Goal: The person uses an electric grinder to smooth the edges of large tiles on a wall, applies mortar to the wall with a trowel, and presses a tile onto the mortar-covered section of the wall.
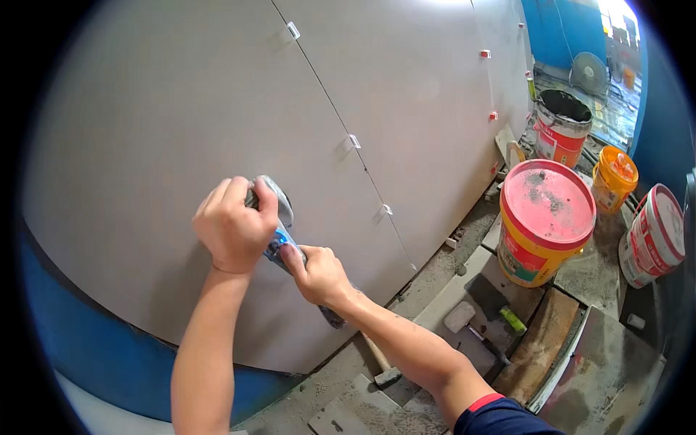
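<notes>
Large grey tiles [159, 123] stand with white clips [353, 141] between them, a blue wall [551, 32] beyond. Buckets [549, 203] stand past their lower edge. Near that edge, the left hand [235, 221] curls around a tool's [276, 241] head; the right hand [319, 274] wraps its handle, forearm slanting from lower right.

Glare tops the grey tiled wall [391, 94]; soft shadow darkens its lower part; fisheye distortion bows its edges.
</notes>
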Available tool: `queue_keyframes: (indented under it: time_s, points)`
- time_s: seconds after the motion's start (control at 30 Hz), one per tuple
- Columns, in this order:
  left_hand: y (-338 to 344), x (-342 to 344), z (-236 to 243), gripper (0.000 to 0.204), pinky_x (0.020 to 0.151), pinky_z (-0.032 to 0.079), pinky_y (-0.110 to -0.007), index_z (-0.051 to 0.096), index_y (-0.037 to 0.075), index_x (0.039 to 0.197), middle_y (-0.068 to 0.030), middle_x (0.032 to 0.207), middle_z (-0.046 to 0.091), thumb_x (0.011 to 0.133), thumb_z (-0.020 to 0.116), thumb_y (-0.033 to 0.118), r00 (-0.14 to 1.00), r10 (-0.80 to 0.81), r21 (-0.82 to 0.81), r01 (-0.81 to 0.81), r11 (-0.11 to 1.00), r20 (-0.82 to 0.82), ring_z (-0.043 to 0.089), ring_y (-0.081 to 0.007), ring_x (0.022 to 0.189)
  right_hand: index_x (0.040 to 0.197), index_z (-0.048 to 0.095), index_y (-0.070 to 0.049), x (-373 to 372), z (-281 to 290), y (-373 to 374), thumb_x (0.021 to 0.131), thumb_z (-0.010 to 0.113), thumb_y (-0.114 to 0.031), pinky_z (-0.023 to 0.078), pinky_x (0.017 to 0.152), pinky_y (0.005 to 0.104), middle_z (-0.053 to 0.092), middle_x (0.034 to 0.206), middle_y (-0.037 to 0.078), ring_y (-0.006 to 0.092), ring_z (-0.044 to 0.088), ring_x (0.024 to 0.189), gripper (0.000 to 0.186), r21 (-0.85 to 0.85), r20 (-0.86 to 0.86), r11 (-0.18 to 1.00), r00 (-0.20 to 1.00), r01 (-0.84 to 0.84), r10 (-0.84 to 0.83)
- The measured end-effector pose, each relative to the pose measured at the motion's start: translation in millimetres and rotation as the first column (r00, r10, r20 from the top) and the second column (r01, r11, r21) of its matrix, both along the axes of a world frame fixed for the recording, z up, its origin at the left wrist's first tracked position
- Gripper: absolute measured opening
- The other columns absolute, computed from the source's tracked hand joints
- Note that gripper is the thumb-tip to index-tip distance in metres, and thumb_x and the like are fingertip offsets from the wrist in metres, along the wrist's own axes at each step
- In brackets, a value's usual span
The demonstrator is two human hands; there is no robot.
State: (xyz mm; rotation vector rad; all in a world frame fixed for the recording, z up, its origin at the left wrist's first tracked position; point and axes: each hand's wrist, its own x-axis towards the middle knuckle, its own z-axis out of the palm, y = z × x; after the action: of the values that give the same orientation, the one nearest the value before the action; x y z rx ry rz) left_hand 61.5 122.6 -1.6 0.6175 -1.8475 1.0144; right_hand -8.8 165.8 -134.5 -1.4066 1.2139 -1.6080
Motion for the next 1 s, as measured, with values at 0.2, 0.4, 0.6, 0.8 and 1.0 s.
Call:
queue_keyframes:
  time_s: [0.2,0.4,0.6,0.8,1.0]
  points:
    - [-9.3,-38.8,23.0,0.025,0.044,0.044,-0.038,0.050,0.011,0.057,-0.0054,0.055,0.054,0.076,0.064,0.018,0.988,0.131,0.074,-0.137,0.988,0.082,0.057,-0.0283,0.051,0.072,0.062,-0.001,-25.0,11.7,-14.0,0.095,0.035,-0.065,0.048,0.074,0.0479,0.061,0.066,0.021,0.0431,0.059,0.071,0.073,0.060,0.105,0.998,0.994,0.002,-0.008]
    - [-14.3,-12.0,-64.2,0.019,0.045,0.048,-0.041,0.053,0.012,0.062,-0.0048,0.061,0.058,0.077,0.063,0.018,0.980,0.155,0.146,-0.173,0.974,0.126,0.061,-0.0299,0.054,0.081,0.063,-0.002,-7.6,-74.3,-7.4,0.096,0.037,-0.063,0.048,0.074,0.0466,0.063,0.073,0.020,0.0407,0.061,0.076,0.067,0.106,0.017,0.989,0.994,0.104,-0.106]
    - [3.9,6.1,-112.1,0.020,0.047,0.047,-0.040,0.051,0.011,0.065,-0.0060,0.063,0.056,0.080,0.062,0.019,0.973,0.143,0.170,-0.174,0.970,0.184,0.059,-0.0303,0.056,0.086,0.068,-0.007,21.9,-138.2,4.9,0.093,0.043,-0.063,0.049,0.079,0.0497,0.068,0.083,0.022,0.0434,0.064,0.085,0.062,0.068,0.113,0.997,0.992,0.047,-0.055]
    - [0.3,14.5,-123.4,0.023,0.051,0.047,-0.045,0.053,0.010,0.068,-0.0091,0.068,0.060,0.084,0.061,0.025,0.964,0.188,0.157,-0.218,0.963,0.186,0.060,-0.0341,0.061,0.087,0.067,-0.006,16.9,-140.3,4.4,0.092,0.048,-0.062,0.050,0.079,0.0495,0.067,0.086,0.024,0.0436,0.063,0.084,0.060,0.075,0.087,0.997,0.996,0.002,-0.009]
    - [-13.6,16.4,-110.0,0.029,0.059,0.051,-0.042,0.067,0.015,0.077,-0.0087,0.075,0.068,0.087,0.061,0.041,0.945,0.289,0.270,-0.322,0.907,0.155,0.065,-0.0337,0.069,0.092,0.061,0.000,-14.8,-123.3,-6.5,0.097,0.039,-0.066,0.048,0.065,0.0320,0.059,0.070,0.005,0.0142,0.058,0.065,0.070,0.140,0.101,0.919,0.928,-0.369,0.358]
